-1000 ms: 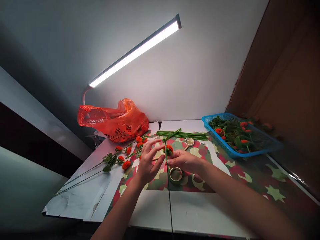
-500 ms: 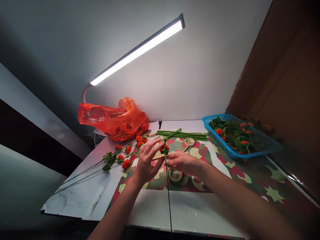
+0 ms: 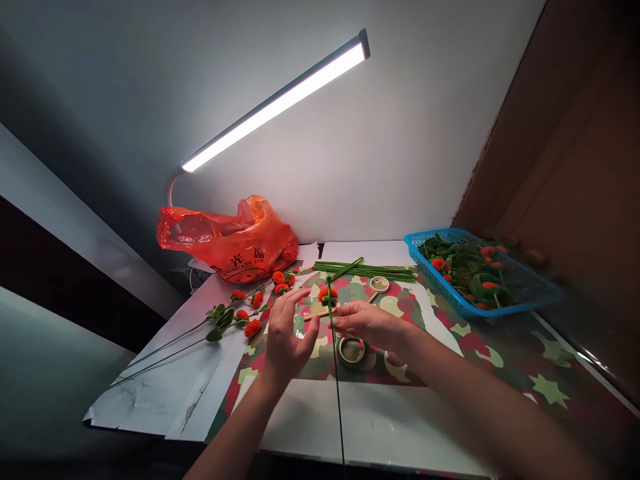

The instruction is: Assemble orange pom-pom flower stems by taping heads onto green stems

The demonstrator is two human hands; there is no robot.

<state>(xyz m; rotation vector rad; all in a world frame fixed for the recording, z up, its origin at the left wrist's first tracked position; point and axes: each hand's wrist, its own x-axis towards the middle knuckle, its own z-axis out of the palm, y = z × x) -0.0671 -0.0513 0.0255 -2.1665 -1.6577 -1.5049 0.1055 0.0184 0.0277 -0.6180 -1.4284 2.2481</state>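
My right hand (image 3: 373, 323) pinches a long thin green flower stem (image 3: 337, 393) just below its top. An orange flower head (image 3: 327, 296) shows by the upper part of this stem, above my fingers. My left hand (image 3: 290, 331) is open, fingers apart and raised, a little to the left of the stem and not holding it. A roll of green tape (image 3: 351, 350) lies on the table just below my right hand. Behind the stem lies a thin wooden stick (image 3: 316, 316), partly hidden by my hands.
Finished-looking orange flower sprays (image 3: 235, 317) lie at left, near a red plastic bag (image 3: 235, 243). Green rods (image 3: 380, 271) and a second tape ring (image 3: 379, 285) lie at the back. A blue basket (image 3: 465, 308) of leaves and flowers stands right. A lit lamp (image 3: 275, 100) hangs above.
My left hand has moved away from the stem, to the left and slightly down, uncovering the orange flower head. My right hand keeps its pinch on the stem, almost unmoved.
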